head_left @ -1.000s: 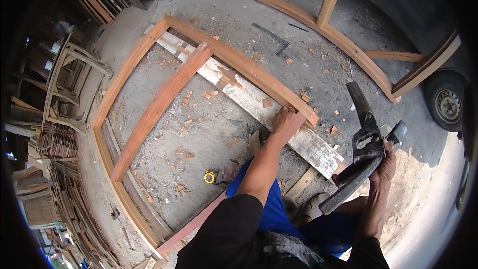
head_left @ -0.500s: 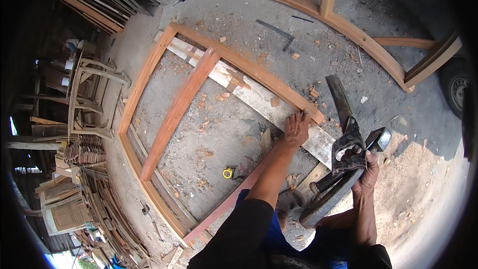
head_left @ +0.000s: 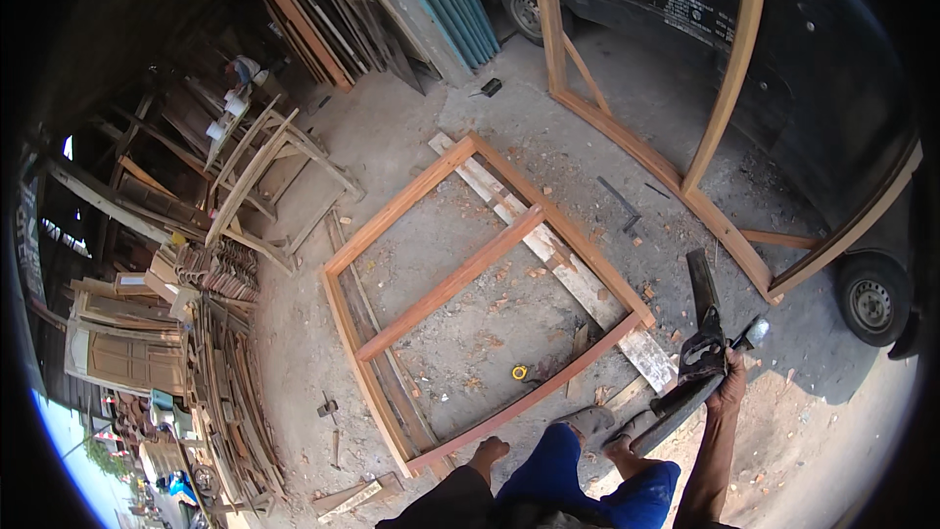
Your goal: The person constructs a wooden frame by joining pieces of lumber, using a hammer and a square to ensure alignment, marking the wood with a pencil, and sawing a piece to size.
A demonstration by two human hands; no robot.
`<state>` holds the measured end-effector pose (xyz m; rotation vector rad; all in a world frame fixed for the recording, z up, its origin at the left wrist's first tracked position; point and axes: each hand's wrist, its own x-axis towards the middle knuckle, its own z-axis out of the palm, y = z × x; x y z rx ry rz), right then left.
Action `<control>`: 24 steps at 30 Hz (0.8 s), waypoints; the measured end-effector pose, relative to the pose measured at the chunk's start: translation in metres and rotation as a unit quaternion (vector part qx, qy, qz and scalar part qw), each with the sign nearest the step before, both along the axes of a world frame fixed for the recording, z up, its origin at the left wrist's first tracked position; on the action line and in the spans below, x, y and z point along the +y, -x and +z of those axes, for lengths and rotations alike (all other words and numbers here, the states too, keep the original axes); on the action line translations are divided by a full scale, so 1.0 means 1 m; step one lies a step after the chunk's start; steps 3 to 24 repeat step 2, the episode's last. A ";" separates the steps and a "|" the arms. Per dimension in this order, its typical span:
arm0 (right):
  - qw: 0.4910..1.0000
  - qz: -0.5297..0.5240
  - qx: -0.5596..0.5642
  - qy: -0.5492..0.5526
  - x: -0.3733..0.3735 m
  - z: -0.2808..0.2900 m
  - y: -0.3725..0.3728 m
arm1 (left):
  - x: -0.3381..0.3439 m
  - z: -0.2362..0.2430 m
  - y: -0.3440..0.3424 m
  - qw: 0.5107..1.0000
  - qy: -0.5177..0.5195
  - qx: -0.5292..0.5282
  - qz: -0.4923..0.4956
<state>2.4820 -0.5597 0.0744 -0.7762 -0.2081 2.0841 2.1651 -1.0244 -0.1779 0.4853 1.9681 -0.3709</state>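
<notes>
A rectangular wooden frame with a crosspiece (head_left: 455, 279) lies on the ground in front of me. My left hand (head_left: 492, 450) is near its reddish near rail (head_left: 534, 394), its fingers curled and nothing visible in them. To the right of the frame's corner, my right hand (head_left: 729, 382) grips a bundle of tools. One looks like a handsaw with a dark looped handle (head_left: 702, 353) and a blade pointing away from me. With it is a hammer, its shiny metal head (head_left: 757, 332) beside my fingers. My palm is hidden.
A whitish plank (head_left: 587, 304) runs under the frame. A yellow tape measure (head_left: 519, 372) lies inside it. Beyond are a metal square (head_left: 619, 204), a larger wooden frame (head_left: 676, 181) and a black vehicle (head_left: 832, 108). Stacked timber (head_left: 230, 402) and a wooden trestle (head_left: 284, 162) stand left.
My left hand has left the frame's right corner and drawn back toward my body. The reddish rail now meets that corner. The view has risen and widened; my right hand still holds the tools.
</notes>
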 end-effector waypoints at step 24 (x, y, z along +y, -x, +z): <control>0.991 0.084 0.012 -0.105 0.014 0.063 0.013 | -0.013 0.055 -0.001 0.998 -0.009 -0.002 0.059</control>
